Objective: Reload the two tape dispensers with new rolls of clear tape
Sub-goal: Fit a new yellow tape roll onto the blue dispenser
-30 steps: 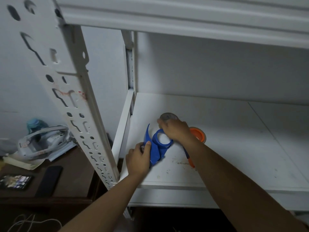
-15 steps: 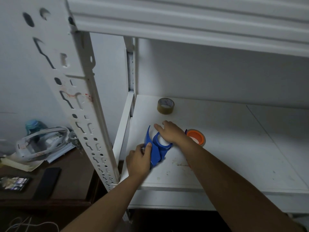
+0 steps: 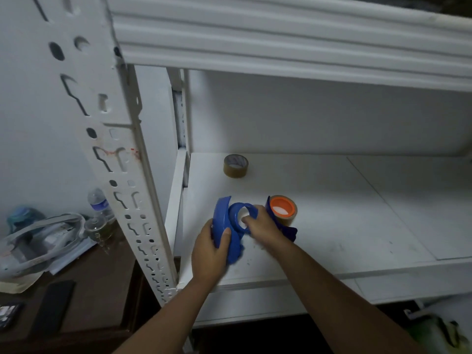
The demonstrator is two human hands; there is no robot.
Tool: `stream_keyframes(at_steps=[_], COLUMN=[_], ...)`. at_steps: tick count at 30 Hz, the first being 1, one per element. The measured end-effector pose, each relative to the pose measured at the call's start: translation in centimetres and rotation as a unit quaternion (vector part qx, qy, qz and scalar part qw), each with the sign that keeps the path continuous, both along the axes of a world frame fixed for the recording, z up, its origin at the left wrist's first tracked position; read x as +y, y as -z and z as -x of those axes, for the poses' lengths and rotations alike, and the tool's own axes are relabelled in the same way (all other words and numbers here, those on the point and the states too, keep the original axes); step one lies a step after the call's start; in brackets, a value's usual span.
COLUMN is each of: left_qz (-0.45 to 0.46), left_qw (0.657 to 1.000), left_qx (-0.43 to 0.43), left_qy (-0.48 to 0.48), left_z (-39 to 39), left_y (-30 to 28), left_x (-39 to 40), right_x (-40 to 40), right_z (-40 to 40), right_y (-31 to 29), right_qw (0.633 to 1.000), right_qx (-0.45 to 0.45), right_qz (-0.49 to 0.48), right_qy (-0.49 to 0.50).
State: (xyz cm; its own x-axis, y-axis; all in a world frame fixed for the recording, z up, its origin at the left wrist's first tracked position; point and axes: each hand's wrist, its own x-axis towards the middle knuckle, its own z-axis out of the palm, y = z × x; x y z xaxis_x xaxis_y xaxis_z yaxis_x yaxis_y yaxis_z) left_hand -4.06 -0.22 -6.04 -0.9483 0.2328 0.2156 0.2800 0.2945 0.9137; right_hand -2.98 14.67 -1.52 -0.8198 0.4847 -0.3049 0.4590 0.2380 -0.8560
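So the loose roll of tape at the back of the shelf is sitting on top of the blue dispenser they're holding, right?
Not quite. In the head view the loose roll of tape sits alone on the shelf, well behind the blue dispenser, touching nothing. Both hands, left hand and right hand, do hold that dispenser.

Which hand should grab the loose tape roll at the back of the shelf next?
Right, probably. The left hand grips the blue dispenser body; the right hand only has fingers at its hub, so it frees easily, and sits nearer the loose tape roll.
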Motion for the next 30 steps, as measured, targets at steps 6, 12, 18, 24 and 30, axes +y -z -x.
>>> stream_keyframes(at_steps=[6,12,18,24,30], left_qz=[-0.02,0.015,0.122,0.241,0.28], left_qw=[0.995,0.969,0.924,0.887,0.847], left_qx=[-0.014,0.007,0.047,0.136,0.178], left_qy=[0.094,0.247,0.36,0.369,0.416], left_z=[-0.1,0.3,-1.5,-6.2,-14.5], left_y=[-1.6,-5.9,-10.2,-10.8,-10.9], left_x=[1.4,2.8,5.8,11.0,18.3], right_x=[1.2,4.2,7.1,10.9,15.5], right_z=[-3.2,-7.4,-12.5,-20.3,-31.1], right_y=[-3.1,-5.3,-4.0,-2.1,0.3], right_qw=[0.991,0.978,0.975,0.97,0.95], right_qx=[0.115,0.196,0.184,0.109,0.038], right_qz=[0.05,0.017,-0.095,-0.206,-0.281], right_qy=[0.052,0.067,0.077,0.073,0.13])
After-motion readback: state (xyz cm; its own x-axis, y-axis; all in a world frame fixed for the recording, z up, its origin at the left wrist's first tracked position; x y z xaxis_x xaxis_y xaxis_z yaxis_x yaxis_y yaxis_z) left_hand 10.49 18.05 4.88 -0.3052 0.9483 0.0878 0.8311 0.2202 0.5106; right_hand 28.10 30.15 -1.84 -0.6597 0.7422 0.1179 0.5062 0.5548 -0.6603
